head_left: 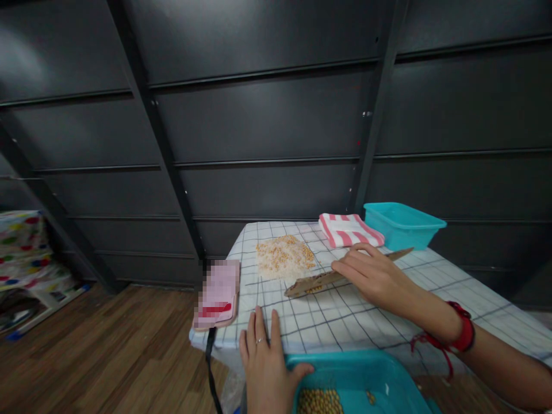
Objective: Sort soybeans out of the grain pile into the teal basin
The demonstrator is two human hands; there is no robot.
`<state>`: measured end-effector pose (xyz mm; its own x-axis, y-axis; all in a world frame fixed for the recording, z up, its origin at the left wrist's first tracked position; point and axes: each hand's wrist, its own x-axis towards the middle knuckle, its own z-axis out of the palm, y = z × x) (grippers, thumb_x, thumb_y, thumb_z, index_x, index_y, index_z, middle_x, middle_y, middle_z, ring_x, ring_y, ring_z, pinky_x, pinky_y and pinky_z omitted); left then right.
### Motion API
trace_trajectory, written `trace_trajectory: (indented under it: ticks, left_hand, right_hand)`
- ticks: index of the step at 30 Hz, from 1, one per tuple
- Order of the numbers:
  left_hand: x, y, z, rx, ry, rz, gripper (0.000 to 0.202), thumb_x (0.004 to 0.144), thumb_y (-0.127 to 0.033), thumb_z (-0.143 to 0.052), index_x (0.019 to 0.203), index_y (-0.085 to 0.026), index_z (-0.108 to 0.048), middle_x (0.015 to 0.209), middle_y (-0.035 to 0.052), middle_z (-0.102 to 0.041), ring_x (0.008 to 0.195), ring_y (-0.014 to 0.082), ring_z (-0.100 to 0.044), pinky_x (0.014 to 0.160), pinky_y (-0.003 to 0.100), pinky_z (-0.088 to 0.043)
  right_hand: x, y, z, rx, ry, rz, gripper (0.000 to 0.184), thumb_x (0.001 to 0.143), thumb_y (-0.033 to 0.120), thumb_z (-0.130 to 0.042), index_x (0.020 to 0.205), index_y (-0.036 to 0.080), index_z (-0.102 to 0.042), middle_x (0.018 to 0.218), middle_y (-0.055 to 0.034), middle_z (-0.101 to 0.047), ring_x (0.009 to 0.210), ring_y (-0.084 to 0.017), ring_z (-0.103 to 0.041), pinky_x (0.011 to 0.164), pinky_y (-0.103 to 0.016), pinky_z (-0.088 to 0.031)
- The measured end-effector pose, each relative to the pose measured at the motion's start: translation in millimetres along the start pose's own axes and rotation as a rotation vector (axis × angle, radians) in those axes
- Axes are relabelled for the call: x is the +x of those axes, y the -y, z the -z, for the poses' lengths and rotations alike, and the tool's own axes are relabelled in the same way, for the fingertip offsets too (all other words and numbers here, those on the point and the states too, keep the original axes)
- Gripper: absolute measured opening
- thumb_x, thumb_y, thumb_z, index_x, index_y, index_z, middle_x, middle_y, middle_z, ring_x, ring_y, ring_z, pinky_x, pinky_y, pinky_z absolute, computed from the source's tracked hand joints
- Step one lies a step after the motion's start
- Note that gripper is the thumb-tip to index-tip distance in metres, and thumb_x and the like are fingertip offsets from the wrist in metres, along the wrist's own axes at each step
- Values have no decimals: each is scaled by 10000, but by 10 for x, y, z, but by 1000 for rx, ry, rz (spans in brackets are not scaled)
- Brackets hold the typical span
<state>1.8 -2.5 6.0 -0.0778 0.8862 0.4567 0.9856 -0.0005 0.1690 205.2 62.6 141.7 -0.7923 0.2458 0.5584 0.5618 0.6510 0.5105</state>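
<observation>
Beneath the unclenched fingers of the right hand (375, 277), the wooden stick (310, 283) runs eight-to-two o'clock, grain pile (284, 257) at eleven; the left hand (265, 362) lies flat, farther off.

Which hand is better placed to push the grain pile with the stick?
Right. The right hand rests on the wooden stick beside the grain pile; the left hand lies flat by the near teal tray.

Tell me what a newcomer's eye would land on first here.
The pile of yellow and white grains on the checked tablecloth stands out first, with the right hand laid over a long flat wooden strip just in front of it. At the near edge, the left hand touches the rim of a teal tub holding yellow kernels.
</observation>
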Motion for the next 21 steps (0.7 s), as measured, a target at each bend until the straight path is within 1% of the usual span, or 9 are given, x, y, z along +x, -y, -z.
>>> trace_trajectory:
  ticks: [4,9,14,17,21]
  left_hand:
    - [0,8,-6,-3,17,17,871,425,-459,-718,1183,-148,-421,1300,208,-344,1187,353,-304,937,522,-261]
    - [-22,62,-56,-9,14,-38,875,470,-490,-683,1218,-162,-371,1323,200,-309,1202,347,-282,941,529,-247]
    - [-7,14,-10,-1,9,6,862,434,-457,-714,1181,-145,-419,1303,211,-338,1182,352,-311,936,526,-257]
    - [0,-6,16,-6,-8,0,851,433,-447,-718,1173,-142,-429,1291,215,-353,1173,352,-324,931,525,-266]
    - [-2,0,6,-11,-20,-10,843,449,-445,-710,1180,-141,-420,1296,214,-345,1169,354,-325,920,524,-279]
  right_hand:
    - [-1,14,25,4,-10,9,277,828,53,-300,847,102,-571,666,-51,-557,663,-148,-449,705,-341,-357]
    - [8,45,70,-8,-3,13,288,830,53,-292,828,112,-574,651,-45,-555,644,-141,-447,684,-324,-354]
    - [13,68,103,-11,-11,15,288,832,56,-296,824,117,-577,657,-42,-567,650,-140,-462,672,-314,-352]
    - [9,76,119,10,-5,20,286,829,52,-294,825,108,-575,662,-52,-567,662,-148,-462,674,-320,-354]
    - [-5,103,148,36,38,15,323,816,27,-259,849,114,-568,668,-52,-558,661,-148,-444,700,-332,-351]
